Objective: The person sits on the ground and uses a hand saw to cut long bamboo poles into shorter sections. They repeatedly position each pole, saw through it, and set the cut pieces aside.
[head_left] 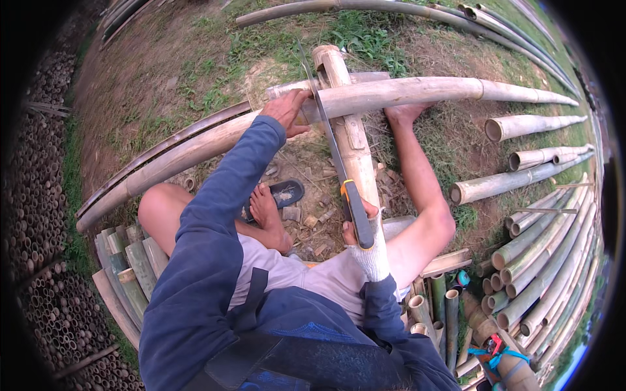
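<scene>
A long pale bamboo pole (404, 92) lies crosswise in front of me over a bamboo support (354, 140). My left hand (287, 112) grips the pole just left of the saw, its fingers spread partly round it. In my right hand (360, 225) is a handsaw (357, 212) with a black and yellow handle. The thin blade slants up and away to the left, lying across the pole beside the support. A white knit cuff shows at my right wrist, while fingers of that hand are bare. Whether the teeth have entered the bamboo is hard to tell.
A split bamboo strip (166, 144) runs along the pole's left part. Cut bamboo (544, 267) is stacked at the right, with more pieces (134, 270) by my left knee. My bare foot (266, 212) is beside a dark sandal (287, 193) among offcuts. Several poles lie farther off.
</scene>
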### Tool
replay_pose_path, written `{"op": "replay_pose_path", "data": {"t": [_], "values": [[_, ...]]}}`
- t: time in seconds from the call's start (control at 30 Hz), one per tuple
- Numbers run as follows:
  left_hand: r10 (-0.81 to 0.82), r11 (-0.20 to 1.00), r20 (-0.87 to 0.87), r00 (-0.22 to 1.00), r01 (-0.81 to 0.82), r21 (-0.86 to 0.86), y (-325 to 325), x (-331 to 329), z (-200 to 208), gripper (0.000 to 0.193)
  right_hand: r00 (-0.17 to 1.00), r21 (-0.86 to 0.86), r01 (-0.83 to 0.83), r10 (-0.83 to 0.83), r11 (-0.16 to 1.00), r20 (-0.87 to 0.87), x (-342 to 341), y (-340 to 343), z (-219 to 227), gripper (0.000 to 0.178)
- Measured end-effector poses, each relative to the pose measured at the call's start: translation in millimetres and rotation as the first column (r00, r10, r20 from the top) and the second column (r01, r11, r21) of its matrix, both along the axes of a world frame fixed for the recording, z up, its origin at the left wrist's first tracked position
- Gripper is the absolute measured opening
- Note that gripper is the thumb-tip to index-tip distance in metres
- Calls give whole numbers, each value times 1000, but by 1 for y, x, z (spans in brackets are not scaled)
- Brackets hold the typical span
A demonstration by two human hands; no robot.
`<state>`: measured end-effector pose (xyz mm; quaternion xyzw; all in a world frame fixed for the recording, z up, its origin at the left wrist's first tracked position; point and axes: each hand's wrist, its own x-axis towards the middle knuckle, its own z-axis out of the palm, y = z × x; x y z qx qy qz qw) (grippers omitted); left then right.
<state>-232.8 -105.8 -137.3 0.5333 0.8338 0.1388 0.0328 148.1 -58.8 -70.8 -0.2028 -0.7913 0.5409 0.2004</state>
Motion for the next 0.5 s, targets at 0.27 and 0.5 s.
{"op": "replay_pose_path", "data": {"t": [0.27, 0.5], "values": [[314, 922, -91, 945, -327, -207, -6, 19, 12, 105, 994, -39, 28, -32, 999, -107, -57, 15, -37, 63], [263, 910, -96, 960, -280, -307, -2, 5, 14, 104, 996, -35, 11, -15, 999, -93, 120, -57, -12, 63]]}}
